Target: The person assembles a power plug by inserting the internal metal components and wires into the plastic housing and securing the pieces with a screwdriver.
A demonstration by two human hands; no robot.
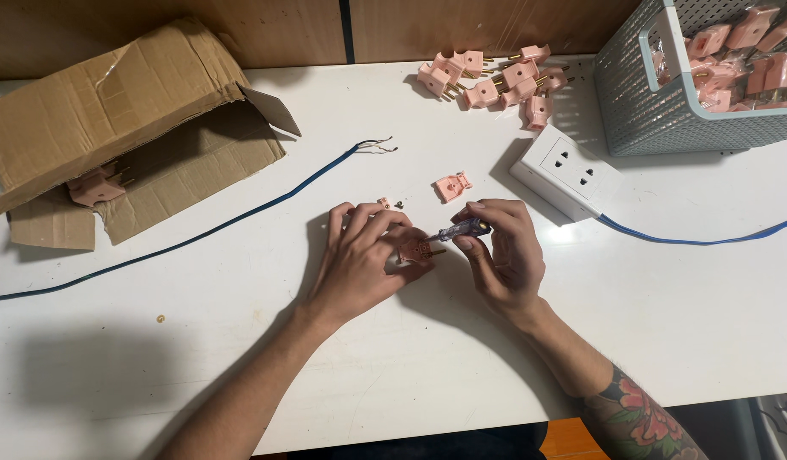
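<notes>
My left hand (361, 255) holds a pink plug body (416, 250) with brass pins against the white table (410, 358). My right hand (504, 251) grips a small screwdriver (463, 229) with a clear purple handle, its tip pointing at the plug. Just beyond my hands lie a loose pink plug cover (452, 186) and tiny screws (399, 204). A dark blue cable (240, 217) with bare wire ends runs from the left edge toward the middle.
A pile of pink plugs (495, 81) lies at the back. A grey mesh basket (640, 94) with more plugs stands at the back right. A white socket block (568, 173) with a blue cord sits right of centre. An open cardboard box (129, 128) lies at the left.
</notes>
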